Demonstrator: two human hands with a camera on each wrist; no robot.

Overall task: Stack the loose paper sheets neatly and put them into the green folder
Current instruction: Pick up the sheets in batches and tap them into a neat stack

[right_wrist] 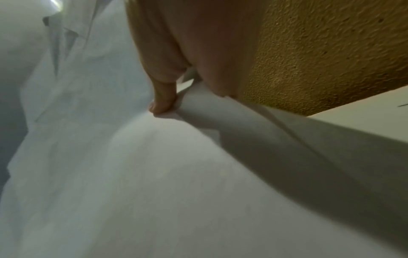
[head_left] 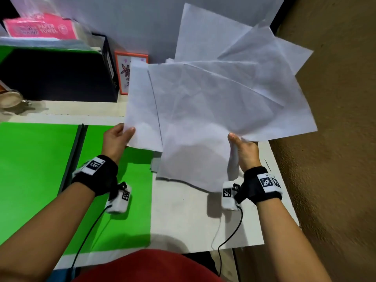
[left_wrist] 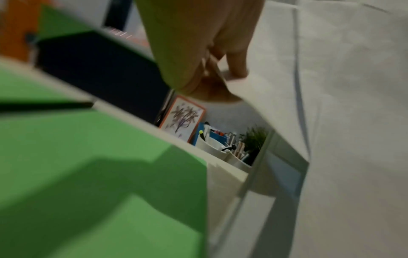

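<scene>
Several loose white paper sheets are fanned out unevenly and held up off the table between both hands. My left hand pinches the left edge of the sheets, thumb on top. On the other side, my right hand pinches their right edge, thumb on the near face. The green folder lies open and flat on the table at the left, its dark spine running between the two covers. Its right cover lies under my left wrist.
A black binder stands behind the folder, with a pink paper towel pack above it. An orange-framed flower picture, pen cups and a small plant sit at the back. A textured brown wall borders the white table on the right.
</scene>
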